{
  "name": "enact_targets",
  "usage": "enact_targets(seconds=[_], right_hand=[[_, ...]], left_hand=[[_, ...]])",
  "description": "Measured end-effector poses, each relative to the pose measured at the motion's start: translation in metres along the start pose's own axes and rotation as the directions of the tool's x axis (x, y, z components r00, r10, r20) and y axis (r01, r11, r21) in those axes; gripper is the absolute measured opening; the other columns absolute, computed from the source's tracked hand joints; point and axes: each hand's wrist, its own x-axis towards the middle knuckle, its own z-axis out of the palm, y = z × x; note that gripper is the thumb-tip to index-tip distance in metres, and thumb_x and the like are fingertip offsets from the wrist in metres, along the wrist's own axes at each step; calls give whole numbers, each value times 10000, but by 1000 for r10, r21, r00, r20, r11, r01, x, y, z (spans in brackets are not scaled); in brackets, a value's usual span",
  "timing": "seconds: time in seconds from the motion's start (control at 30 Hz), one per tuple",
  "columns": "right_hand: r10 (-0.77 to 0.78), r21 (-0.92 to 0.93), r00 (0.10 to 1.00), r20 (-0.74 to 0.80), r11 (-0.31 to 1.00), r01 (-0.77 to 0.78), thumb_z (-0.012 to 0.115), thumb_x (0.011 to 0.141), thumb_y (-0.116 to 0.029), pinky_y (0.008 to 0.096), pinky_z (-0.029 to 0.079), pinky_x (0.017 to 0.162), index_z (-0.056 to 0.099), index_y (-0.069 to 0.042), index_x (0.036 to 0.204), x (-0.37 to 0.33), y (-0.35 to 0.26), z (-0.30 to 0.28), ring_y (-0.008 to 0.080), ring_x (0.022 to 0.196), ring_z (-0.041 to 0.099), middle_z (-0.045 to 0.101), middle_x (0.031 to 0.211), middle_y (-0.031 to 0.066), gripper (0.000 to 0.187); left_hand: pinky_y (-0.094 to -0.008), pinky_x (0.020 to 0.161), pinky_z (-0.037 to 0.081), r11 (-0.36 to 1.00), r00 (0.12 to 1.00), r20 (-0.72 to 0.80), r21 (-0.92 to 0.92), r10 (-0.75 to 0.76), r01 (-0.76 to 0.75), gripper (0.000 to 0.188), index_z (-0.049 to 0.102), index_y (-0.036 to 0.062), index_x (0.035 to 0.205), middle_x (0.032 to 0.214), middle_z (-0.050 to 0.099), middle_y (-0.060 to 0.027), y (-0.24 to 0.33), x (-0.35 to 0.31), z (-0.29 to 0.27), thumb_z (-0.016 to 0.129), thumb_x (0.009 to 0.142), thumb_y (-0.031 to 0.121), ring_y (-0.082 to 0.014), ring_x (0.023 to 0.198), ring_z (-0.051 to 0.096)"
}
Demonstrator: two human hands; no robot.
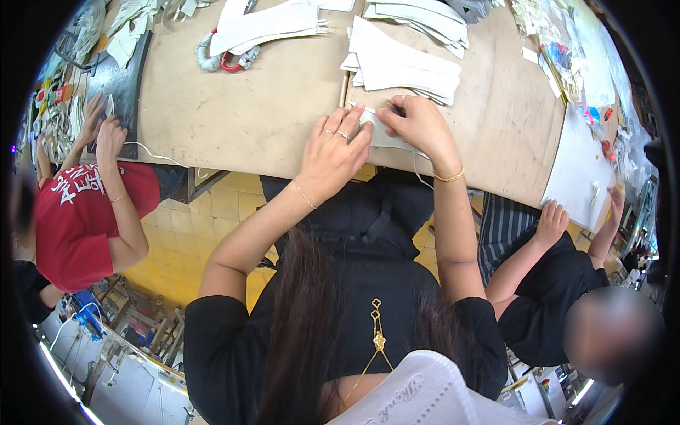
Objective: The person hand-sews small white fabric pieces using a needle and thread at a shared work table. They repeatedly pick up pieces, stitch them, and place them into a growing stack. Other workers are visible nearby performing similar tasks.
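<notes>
A white flat piece (pixel 386 136) of sheet material lies at the table's near edge, between my two hands. My left hand (pixel 329 157) is closed on its left edge, thumb and fingertips together near the top corner. Over the upper right of the piece, my right hand (pixel 419 126) is pinched with curled fingers. Something small and dark shows in that hand, too hidden to name. Just beyond my hands lies a stack of white cut pieces (pixel 407 64) with narrow waists. A thin white cord (pixel 418 166) hangs off the edge below my right wrist.
Scissors with wrapped grey and red handles (pixel 230 62) lie partly under more white pieces (pixel 273 28) at the far left. A person in red (pixel 92 219) works at a black board (pixel 131 92) on the left. Another person in black (pixel 545 297) sits right, by a white sheet (pixel 581 159).
</notes>
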Motion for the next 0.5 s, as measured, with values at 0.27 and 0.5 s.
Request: enact_targets(seconds=[0.27, 0.5], right_hand=[[241, 58, 963, -120, 970, -236, 692, 887, -284, 271, 422, 499, 664, -1, 800, -49, 39, -10, 109, 511, 534, 599, 582, 40, 297], [125, 42, 975, -186, 992, -119, 703, 892, -267, 249, 396, 482, 647, -5, 767, -51, 46, -9, 60, 504, 490, 568, 561, 19, 295]], left_hand=[[-416, 995, 419, 998, 1000, 9, 57, -28, 28, 411, 606, 44, 1197, 1269, 597, -139, 6, 4, 2, 674, 815, 176, -288, 1161, 542], [-442, 983, 414, 991, 995, 79, 120, -60, 51, 557, 562, 89, 1337, 1281, 576, -147, 15, 8, 2, 680, 798, 163, -312, 1165, 528]])
